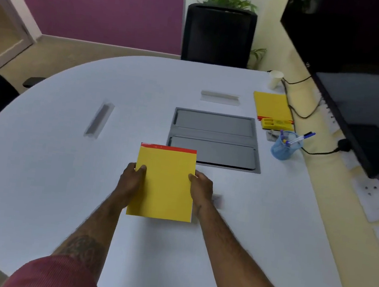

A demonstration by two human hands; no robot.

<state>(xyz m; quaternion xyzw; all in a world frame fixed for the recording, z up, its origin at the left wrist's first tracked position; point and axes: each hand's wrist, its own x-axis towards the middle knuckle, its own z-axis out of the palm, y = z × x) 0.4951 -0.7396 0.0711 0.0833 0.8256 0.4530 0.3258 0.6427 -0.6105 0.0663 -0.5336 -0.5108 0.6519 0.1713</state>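
A yellow notepad [164, 183] with a red strip along its far edge is held just above the white table [60, 175], in front of me at the centre. My left hand [131, 180] grips its left edge, thumb on top. My right hand [200, 189] grips its right edge, thumb on the cover. Fingers of both hands are hidden under the pad.
A grey cable hatch [215, 139] is set into the table beyond the pad. At the right lie a second yellow notepad [272, 105], a yellow stapler [276, 124], a blue pen holder [284, 146], a paper cup [275, 79] and a dark monitor [367, 105]. A black chair [218, 34] stands at the far end.
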